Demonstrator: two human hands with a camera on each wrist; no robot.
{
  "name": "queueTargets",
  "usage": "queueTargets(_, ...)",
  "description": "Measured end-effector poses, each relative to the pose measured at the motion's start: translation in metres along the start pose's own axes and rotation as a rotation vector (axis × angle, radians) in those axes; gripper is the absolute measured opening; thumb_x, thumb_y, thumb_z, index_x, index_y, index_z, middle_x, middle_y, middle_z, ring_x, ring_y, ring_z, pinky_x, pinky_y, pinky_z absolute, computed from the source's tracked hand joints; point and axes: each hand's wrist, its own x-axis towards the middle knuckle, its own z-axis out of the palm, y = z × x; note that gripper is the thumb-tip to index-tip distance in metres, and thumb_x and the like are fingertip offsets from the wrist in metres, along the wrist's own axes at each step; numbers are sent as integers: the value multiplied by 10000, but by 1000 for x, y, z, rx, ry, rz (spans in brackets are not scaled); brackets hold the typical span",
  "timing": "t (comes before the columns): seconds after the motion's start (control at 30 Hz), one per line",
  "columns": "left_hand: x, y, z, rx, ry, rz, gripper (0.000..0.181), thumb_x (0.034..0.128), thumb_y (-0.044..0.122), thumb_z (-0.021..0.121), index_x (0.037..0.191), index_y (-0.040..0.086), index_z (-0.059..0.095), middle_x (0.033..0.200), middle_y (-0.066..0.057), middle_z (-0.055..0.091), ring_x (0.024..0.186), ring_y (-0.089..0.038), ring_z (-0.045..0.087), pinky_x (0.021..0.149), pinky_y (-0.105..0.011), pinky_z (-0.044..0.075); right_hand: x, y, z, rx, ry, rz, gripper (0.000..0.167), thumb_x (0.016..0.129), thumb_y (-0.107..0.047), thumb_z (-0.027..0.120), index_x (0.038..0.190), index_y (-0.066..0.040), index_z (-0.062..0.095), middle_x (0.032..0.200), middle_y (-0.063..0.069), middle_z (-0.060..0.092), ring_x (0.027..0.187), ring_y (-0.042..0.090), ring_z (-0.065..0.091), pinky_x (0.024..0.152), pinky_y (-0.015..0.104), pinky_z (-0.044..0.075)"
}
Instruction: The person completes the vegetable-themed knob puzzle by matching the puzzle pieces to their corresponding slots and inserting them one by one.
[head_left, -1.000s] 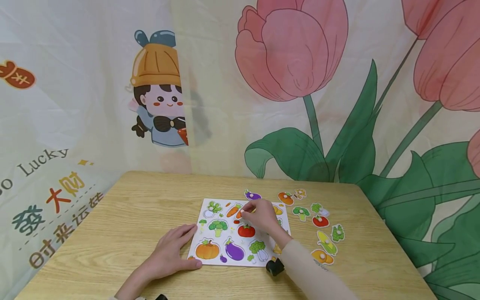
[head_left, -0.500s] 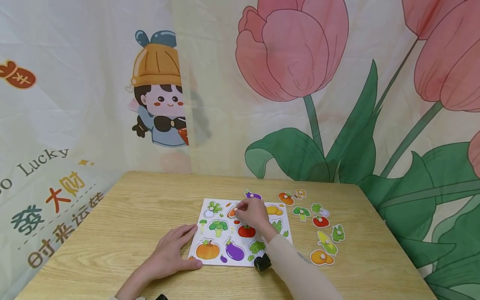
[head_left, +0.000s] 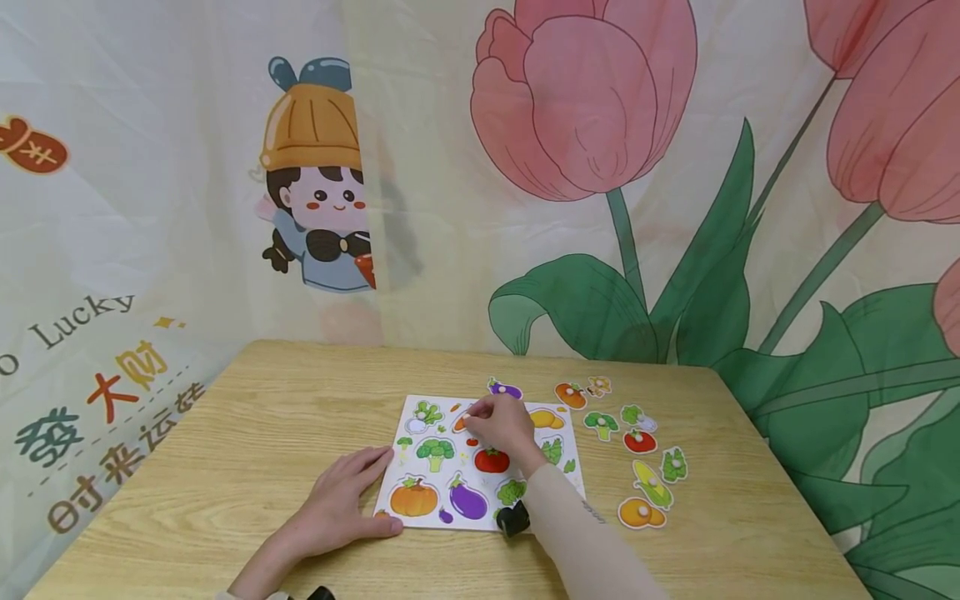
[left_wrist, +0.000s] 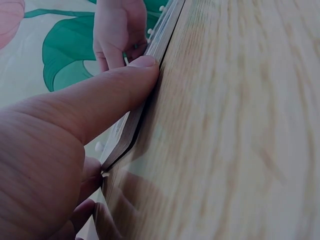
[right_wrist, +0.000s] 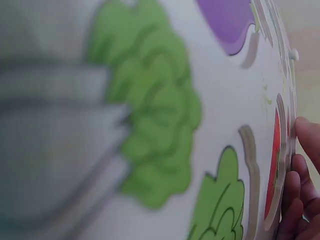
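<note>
A white vegetable board (head_left: 491, 485) lies flat on the table. Over its upper part, my right hand (head_left: 504, 429) pinches a small orange carrot piece (head_left: 460, 422) at the carrot pictures, mostly covered by the fingers. My left hand (head_left: 337, 504) rests at the lower left corner, fingers along the left side and thumb at the near edge. In the left wrist view, the left thumb (left_wrist: 115, 87) presses the board's edge (left_wrist: 131, 127), with the right hand (left_wrist: 120, 30) beyond. The right wrist view shows right-hand fingers (right_wrist: 302, 187) bent beside the board (right_wrist: 220, 90); the carrot is hidden there.
An eggplant piece (head_left: 505, 389) lies behind the board. To the right are loose pieces, including a pumpkin (head_left: 570, 396), broccoli (head_left: 602, 426), tomato (head_left: 639, 442), corn (head_left: 653, 485) and an orange piece (head_left: 641, 512). A printed cloth (head_left: 435, 208) hangs behind the table.
Compared with one second ago, my right hand and the carrot piece have shifted left, with the forearm swinging left too. My left hand keeps its place at the corner.
</note>
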Motion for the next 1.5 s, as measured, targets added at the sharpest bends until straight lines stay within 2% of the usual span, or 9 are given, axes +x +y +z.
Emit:
queueTargets(0.43,-1,2,-1,-5,-11,-7,1080,796,670,837,1599,47,473,1640,-147,450,1524,-467,326,1173,-738,222,2,4,7,24,-30,47,88,928,-335,844,933,-253,813,830,-57,675,721,164,603,642,317,473)
queueTargets(0.77,0,-2,2,6,13,8,1086,780,666,849,1587,35,489,1624,-137,470,1507,-442,355,1172,-703,249,-1,-2,4,38,-23,80,67,932,-305,843,924,-244,816,841,-40,675,790,178,595,704,341,452)
queueTargets(1.07,-1,-2,2,8,16,2,1083,782,665,850,1588,39,488,1623,-138,469,1499,-440,364,1169,-702,256,0,-3,4,23,-35,63,70,934,-301,840,940,-236,816,849,-41,669,808,176,589,721,348,435)
queueTargets(1.5,0,0,1,4,8,-3,1085,786,670,845,1595,45,480,1629,-146,462,1507,-444,353,1168,-715,253,2,5,-5,102,-134,79,213,934,-305,838,1127,-229,790,973,16,651,831,216,593,619,289,477)
